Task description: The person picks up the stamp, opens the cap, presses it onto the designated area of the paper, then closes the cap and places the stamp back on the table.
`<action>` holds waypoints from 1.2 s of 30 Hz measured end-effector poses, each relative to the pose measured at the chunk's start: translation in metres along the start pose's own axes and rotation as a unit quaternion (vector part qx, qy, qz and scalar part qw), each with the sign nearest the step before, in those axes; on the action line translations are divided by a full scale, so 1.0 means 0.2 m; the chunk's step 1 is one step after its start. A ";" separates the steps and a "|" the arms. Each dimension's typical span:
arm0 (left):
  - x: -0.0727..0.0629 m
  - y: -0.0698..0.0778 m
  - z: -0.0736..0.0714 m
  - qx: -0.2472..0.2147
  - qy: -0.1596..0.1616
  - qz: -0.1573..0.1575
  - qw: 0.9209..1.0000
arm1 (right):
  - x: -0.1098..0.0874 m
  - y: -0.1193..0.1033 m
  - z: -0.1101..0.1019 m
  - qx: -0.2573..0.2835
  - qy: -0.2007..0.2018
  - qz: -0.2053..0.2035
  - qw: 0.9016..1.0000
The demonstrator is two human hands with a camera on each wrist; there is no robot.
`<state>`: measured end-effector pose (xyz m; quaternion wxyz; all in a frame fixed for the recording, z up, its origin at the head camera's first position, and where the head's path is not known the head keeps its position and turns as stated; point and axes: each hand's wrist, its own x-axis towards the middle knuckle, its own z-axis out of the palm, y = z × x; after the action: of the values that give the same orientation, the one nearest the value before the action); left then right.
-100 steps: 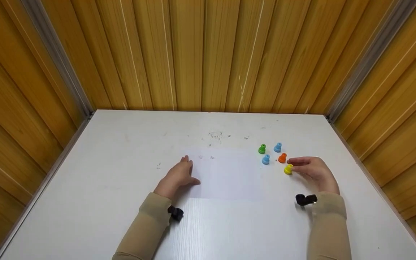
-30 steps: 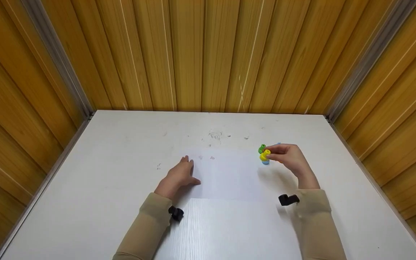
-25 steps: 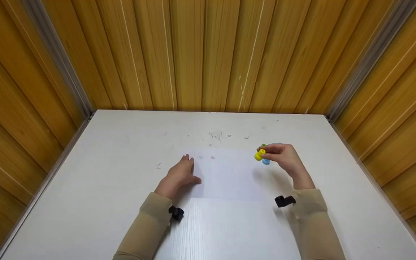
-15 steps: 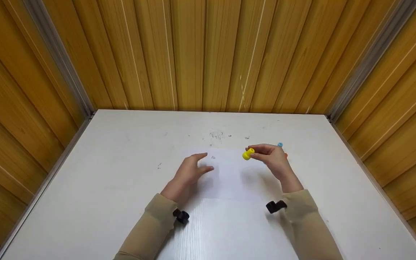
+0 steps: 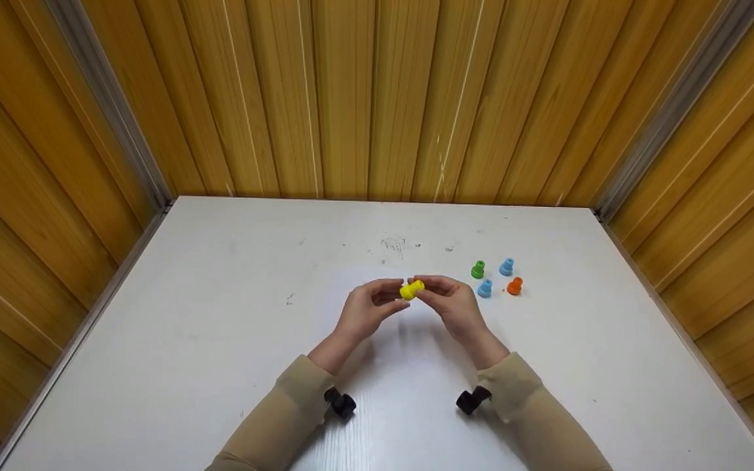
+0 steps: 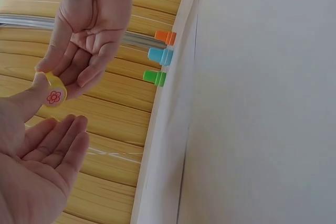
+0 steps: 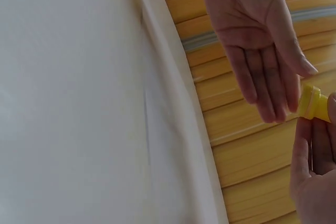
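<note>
In the head view my right hand (image 5: 461,314) pinches a small yellow toy stamp (image 5: 411,290) between thumb and fingers, above the white sheet of paper (image 5: 429,347). My left hand (image 5: 360,315) is close against the stamp's wider end, its fingers extended and its thumb beside it. The left wrist view shows a red flower on the face of the stamp (image 6: 54,96), with the left thumb overlapping its edge. Seen from the right wrist, the left fingers (image 7: 262,85) are nearly straight next to the stamp (image 7: 311,102). Whether the left hand touches it is unclear.
Right of the hands stand a green stamp (image 5: 478,269), an orange stamp (image 5: 514,286) and two blue stamps, one at the back (image 5: 506,266) and one nearer (image 5: 484,288). The white table (image 5: 233,281) bears dark smudges and meets wood-patterned walls (image 5: 344,98).
My right hand has picked up the yellow stamp from the right and carried it left over the paper. My left hand has lifted off the paper's left side and come to the stamp.
</note>
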<state>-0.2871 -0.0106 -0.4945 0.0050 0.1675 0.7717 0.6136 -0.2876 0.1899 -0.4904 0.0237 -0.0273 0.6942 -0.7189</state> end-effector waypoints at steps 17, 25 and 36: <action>0.00 -0.01 -0.01 -0.021 0.026 0.007 0.999 | -0.02 0.05 0.08 0.094 0.025 0.015 0.995; 0.02 -0.02 -0.05 -0.015 0.029 -0.014 0.999 | 0.00 0.03 0.06 0.108 0.024 0.022 0.994; 0.06 -0.07 -0.18 0.003 0.104 -0.031 0.994 | 0.15 -0.02 0.00 -0.068 0.063 -0.025 0.995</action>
<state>-0.3091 -0.0435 -0.4958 -0.0574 0.0789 0.7748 0.6247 -0.3169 0.1883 -0.4859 -0.0400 -0.0010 0.7404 -0.6710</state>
